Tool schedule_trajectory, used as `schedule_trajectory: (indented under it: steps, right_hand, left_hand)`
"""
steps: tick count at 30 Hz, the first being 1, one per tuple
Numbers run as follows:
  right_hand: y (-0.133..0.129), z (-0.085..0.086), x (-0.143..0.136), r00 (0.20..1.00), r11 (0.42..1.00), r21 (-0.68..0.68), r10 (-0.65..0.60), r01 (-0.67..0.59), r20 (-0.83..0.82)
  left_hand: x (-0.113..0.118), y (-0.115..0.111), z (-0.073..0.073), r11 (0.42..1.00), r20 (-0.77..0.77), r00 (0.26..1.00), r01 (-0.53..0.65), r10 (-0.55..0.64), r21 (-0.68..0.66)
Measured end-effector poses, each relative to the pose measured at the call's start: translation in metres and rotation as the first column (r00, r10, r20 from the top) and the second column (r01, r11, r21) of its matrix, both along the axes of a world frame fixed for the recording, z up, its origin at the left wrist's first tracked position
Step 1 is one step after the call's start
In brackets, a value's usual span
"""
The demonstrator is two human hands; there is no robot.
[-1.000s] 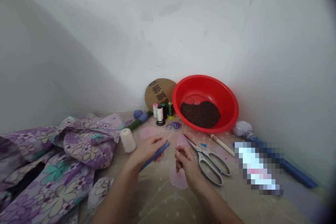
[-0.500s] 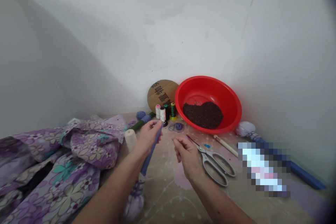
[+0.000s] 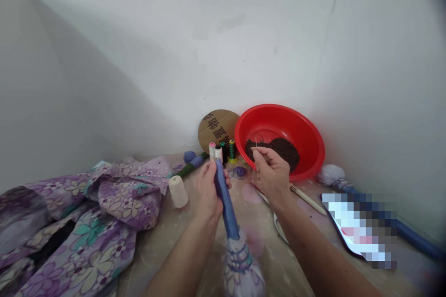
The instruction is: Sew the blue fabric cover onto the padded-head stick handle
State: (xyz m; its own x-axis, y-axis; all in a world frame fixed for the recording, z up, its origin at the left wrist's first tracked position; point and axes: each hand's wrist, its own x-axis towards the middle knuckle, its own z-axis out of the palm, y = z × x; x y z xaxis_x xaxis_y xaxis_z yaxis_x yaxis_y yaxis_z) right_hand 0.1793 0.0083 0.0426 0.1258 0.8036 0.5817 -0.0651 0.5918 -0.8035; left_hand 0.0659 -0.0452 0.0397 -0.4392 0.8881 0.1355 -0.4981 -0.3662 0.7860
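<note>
My left hand (image 3: 208, 192) is closed round the upper part of a blue fabric-covered stick (image 3: 228, 211), which slants down toward me. Purple-white cloth (image 3: 243, 274), wound with blue cord, forms a rounded bulge at its lower end. To the right, my right hand (image 3: 273, 174) pinches a thin needle (image 3: 256, 142) that points upward, with a fine thread hanging below the fingers. This hand is apart from the stick and in front of the red basin (image 3: 315, 158). Under my right forearm lie scissors (image 3: 278, 227), mostly hidden.
Purple floral cloth (image 3: 114, 195) is heaped at left, near a white thread cone (image 3: 178, 191). Small thread spools (image 3: 218, 152) stand before a cardboard disc (image 3: 216, 125). A pale stick (image 3: 308, 198), a blurred-out phone (image 3: 351, 227) and another blue stick (image 3: 414, 239) lie at right.
My left hand has turned the blue stick more upright and brought it to the right. My right hand has risen up and right, and the needle now shows above its fingers.
</note>
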Motion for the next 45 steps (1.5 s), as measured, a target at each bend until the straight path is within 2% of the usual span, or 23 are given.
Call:
schedule_trajectory:
  steps: [4,9,13,18,24,27,30,35,37,39,42,45]
  right_hand:
    - [0.004,-0.012,-0.002,0.986,0.99,-0.059,0.132,-0.127,0.105]
    - [-0.005,-0.025,-0.016,0.933,0.951,-0.106,0.306,-0.29,0.189]
    - [-0.016,-0.026,-0.033,0.904,0.923,-0.122,0.381,-0.364,0.192]
    - [-0.024,-0.033,-0.048,0.902,0.91,-0.155,0.406,-0.384,0.148]
    - [-0.018,-0.041,-0.049,0.93,0.939,-0.17,0.327,-0.3,0.167]
    - [-0.012,-0.033,-0.038,0.937,0.949,-0.171,0.294,-0.264,0.19]
    - [-0.01,-0.017,-0.022,0.933,0.954,-0.152,0.286,-0.257,0.22]
    - [-0.021,-0.001,-0.006,0.902,0.945,-0.127,0.327,-0.302,0.283]
    - [-0.028,-0.002,-0.01,0.869,0.927,-0.132,0.376,-0.352,0.323]
    - [-0.033,-0.008,-0.019,0.82,0.893,-0.163,0.45,-0.42,0.354]
    - [-0.035,-0.019,-0.034,0.814,0.898,-0.149,0.438,-0.414,0.381]
    - [-0.033,-0.032,-0.048,0.809,0.901,-0.139,0.431,-0.411,0.4]
  left_hand:
    - [0.003,0.004,-0.011,0.999,0.106,0.994,-0.035,0.033,0.019]
    - [-0.009,0.0,-0.01,0.999,0.229,0.973,0.002,0.006,-0.035]
    - [-0.022,-0.002,-0.012,0.999,0.187,0.982,-0.031,0.033,-0.015]
    - [-0.035,-0.002,-0.02,0.996,0.037,0.997,-0.068,0.066,0.063]
    - [-0.047,0.001,-0.026,0.994,0.045,0.998,-0.054,0.049,0.097]
    - [-0.048,0.003,-0.031,0.992,0.114,0.989,-0.102,0.093,0.072]
    - [-0.041,0.004,-0.039,0.989,0.197,0.971,-0.145,0.136,0.03]
    - [-0.016,0.009,-0.056,0.995,0.254,0.962,-0.098,0.095,-0.002]
    - [-0.009,0.012,-0.062,0.996,0.247,0.965,-0.094,0.092,-0.005]
    - [-0.007,0.015,-0.066,0.989,0.219,0.964,-0.145,0.15,-0.041]
    - [-0.011,0.019,-0.073,0.952,0.149,0.944,-0.274,0.293,-0.137]
    - [-0.018,0.02,-0.08,0.93,0.195,0.917,-0.313,0.349,-0.191]
